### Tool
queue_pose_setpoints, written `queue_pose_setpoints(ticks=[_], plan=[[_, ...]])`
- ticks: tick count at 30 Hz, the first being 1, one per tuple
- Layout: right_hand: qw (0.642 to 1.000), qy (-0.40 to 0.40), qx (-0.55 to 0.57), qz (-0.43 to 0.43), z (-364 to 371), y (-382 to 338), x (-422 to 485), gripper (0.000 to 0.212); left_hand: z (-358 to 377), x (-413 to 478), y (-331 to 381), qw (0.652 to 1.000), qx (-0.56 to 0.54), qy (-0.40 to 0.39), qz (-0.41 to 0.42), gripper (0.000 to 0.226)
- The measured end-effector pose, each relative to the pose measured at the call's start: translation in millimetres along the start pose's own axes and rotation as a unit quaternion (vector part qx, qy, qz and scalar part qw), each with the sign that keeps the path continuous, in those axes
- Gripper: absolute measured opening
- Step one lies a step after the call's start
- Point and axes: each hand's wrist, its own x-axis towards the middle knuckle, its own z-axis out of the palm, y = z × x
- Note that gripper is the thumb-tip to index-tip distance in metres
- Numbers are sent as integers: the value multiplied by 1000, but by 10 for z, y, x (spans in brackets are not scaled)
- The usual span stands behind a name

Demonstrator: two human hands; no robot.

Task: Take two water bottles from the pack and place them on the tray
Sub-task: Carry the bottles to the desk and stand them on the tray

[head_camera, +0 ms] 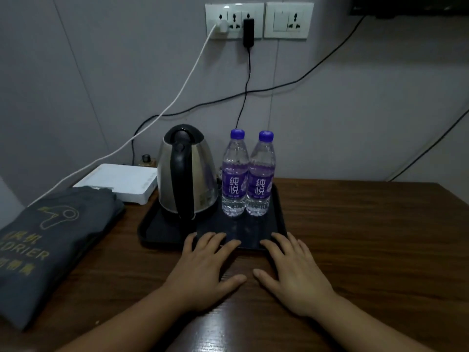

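Two clear water bottles with purple caps and purple labels stand upright side by side on the black tray (162, 232), the left bottle (234, 174) touching the right bottle (261, 176). They sit at the tray's back right, next to a steel kettle. My left hand (205, 270) and my right hand (294, 273) lie flat, palms down, on the wooden table in front of the tray. The fingertips of both hands rest on the tray's front rim. Neither hand holds anything. No bottle pack is in view.
A steel kettle (186, 174) with a black handle stands on the tray's left. A grey hair-dryer bag (48, 245) lies at the left, a white box (121, 181) behind it. Cables hang from wall sockets (234, 21). Bare wooden table (368, 237) extends right.
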Motion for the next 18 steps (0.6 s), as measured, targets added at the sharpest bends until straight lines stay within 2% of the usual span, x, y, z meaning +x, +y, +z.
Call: queue_pose_setpoints(ticks=[13, 18], plan=[[1000, 5, -2, -6, 58, 33, 19, 81, 13, -8, 0, 1000, -11, 4, 1, 79], [999, -28, -20, 2, 4, -4, 23, 80, -37, -19, 18, 1000, -17, -12, 4, 77]])
